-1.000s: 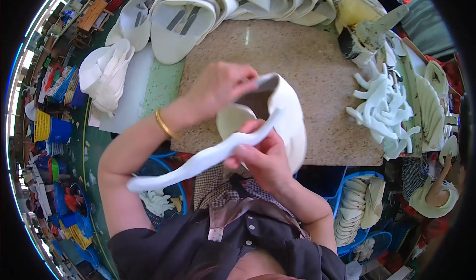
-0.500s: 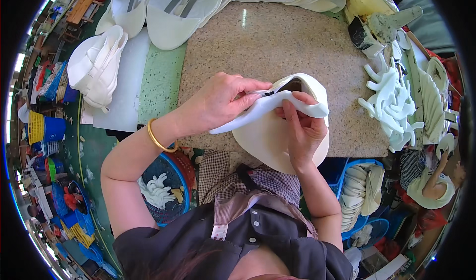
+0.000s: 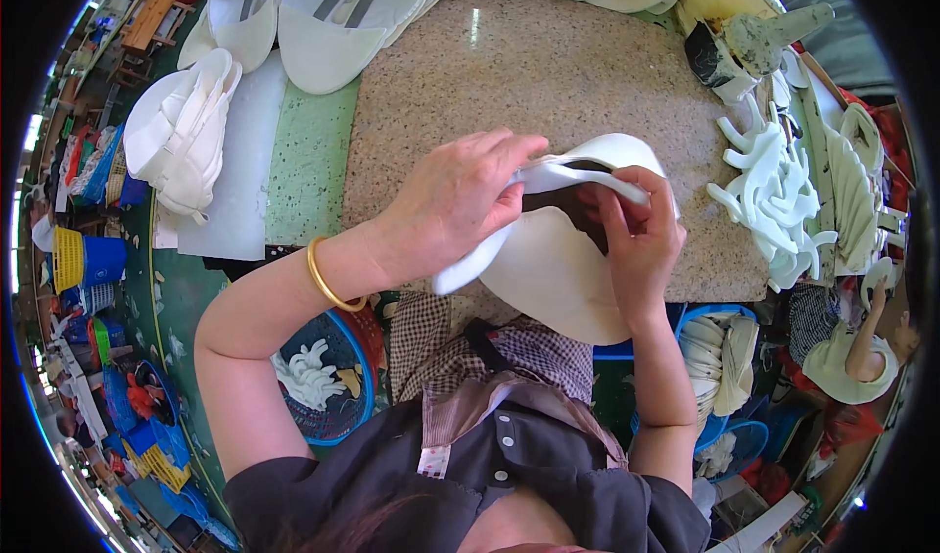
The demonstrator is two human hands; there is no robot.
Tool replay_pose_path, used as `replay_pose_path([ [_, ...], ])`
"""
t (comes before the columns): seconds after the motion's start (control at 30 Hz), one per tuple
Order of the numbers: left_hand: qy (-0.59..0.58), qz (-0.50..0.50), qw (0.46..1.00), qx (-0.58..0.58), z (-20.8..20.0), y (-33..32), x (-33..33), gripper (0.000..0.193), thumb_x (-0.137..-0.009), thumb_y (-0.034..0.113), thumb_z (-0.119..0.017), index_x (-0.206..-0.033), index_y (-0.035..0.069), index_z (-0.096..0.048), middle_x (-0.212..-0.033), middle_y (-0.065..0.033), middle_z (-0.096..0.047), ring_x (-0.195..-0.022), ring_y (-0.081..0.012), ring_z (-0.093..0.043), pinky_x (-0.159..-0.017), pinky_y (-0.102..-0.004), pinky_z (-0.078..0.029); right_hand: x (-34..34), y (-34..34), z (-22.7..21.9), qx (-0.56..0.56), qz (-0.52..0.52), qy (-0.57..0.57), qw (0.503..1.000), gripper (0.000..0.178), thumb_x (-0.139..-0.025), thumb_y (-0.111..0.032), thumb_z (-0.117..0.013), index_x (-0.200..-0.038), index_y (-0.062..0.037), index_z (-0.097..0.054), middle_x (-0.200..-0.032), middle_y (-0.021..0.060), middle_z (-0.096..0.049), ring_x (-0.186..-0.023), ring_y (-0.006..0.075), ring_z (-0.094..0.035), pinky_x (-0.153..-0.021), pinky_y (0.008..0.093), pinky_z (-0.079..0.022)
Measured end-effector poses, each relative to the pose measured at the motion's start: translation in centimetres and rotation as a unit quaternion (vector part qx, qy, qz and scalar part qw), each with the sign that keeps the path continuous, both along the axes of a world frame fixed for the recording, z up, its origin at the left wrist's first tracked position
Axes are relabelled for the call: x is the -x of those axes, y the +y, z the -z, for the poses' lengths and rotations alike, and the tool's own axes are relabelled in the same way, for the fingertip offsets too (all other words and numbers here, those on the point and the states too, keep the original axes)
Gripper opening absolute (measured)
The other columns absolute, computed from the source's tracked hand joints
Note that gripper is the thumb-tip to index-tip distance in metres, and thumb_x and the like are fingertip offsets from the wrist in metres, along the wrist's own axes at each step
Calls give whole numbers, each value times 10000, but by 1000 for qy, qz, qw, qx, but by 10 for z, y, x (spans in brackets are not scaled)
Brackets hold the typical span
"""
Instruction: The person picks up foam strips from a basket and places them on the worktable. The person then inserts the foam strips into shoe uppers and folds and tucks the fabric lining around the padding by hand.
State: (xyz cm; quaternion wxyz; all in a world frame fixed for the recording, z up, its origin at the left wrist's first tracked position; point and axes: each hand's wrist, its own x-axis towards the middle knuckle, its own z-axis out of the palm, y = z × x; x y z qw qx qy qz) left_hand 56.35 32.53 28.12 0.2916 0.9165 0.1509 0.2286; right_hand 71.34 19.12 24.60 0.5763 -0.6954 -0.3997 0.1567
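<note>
Pinching a smooth white strap (image 3: 548, 183), left hand (image 3: 455, 200); right hand (image 3: 636, 235) clamped on curved cap piece (image 3: 553, 269); speckled stone slab (image 3: 548, 83).

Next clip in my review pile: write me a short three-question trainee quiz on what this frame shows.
1. True or false: the left hand and the right hand both have a grip on the same white fabric cap piece.
2. Multiple choice: what does the person wear on the left wrist? A) a gold bangle B) a black watch C) a red cloth band
3. Fill in: the pile of white curved strips lies on the speckled stone slab to the person's ____ side.

Key
1. True; the left presses a white strip along the piece's upper edge, the right pinches that edge.
2. A
3. right
</note>
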Motion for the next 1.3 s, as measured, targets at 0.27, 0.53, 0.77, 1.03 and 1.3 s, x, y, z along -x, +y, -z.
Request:
replay_pose_path([
  [0.27, 88, 12, 995, -38, -10, -3, -7, 385, -784, 31, -515, -1169, 44, -509, -873, -140, -506, -761, -301, -548, -663, -382, -454, -16, 4, -12, 38, -21, -212, 976, 140, -798, -69, -651, -931, -38, -620, -748, 122, -655, -637, 218, -658, -566, 290, -508],
  [0.53, 75, 4, 997, -33, -8, -1, -33, 340, -775, 132, -549, -1099, 33, -520, -863, -130, -521, -817, -314, -559, -719, -397, -463, -30, 15, -6, 37, -101, -165, 980, 207, -880, -118, -553, -1042, 7, -579, -858, 180, -656, -726, 274, -661, -617, 325, -520],
  [0.77, 179, 37, 970, -161, -18, 18, -60, 240, -780, 159, -561, -990, 46, -586, -895, -107, -569, -846, -290, -595, -707, -407, -489, -49, 20, -12, 76, -112, -110, 985, 171, -929, -124, -476, -1030, -16, -562, -842, 136, -676, -731, 241, -675, -628, 316, -540],
  [1.03, 251, -6, 936, -245, -19, 9, -89, 141, -783, 142, -582, -894, 69, -630, -810, -90, -585, -823, -281, -619, -687, -393, -509, -51, 10, -3, -25, -95, -373, 922, 216, -830, -57, -588, -1045, -46, -579, -793, 128, -666, -703, 267, -659, -606, 355, -528],
  [1.3, 166, 49, 964, -200, -20, 4, -95, 224, -801, 155, -590, -1012, 140, -662, -809, -71, -599, -785, -270, -614, -656, -375, -505, -50, 3, 6, 35, -9, -172, 985, 137, -857, -88, -573, -972, -60, -504, -724, 127, -655, -664, 296, -658, -546, 402, -515],
])
